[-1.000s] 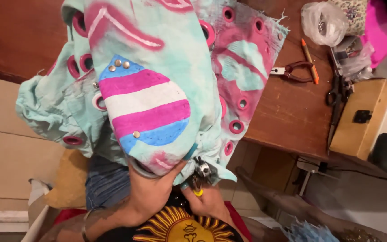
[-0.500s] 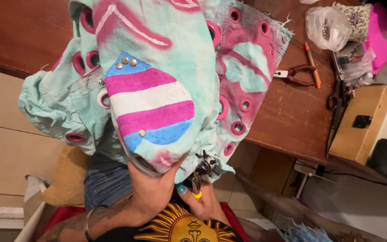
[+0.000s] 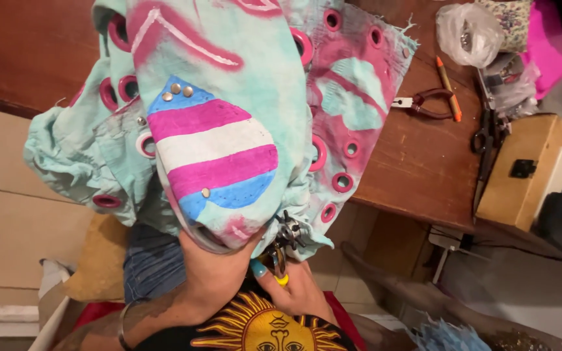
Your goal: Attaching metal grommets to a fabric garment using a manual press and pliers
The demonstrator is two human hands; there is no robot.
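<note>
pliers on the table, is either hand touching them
No: the pliers lie alone on the wooden table, while both hands, left hand and right hand, are at the painted garment's lower edge.

I record a pale turquoise garment with pink sprayed marks and pink-ringed eyelets; its patch runs blue, pink, white, pink, blue; the table is reddish-brown; the pen orange; the fingernails turquoise and yellow.
</note>
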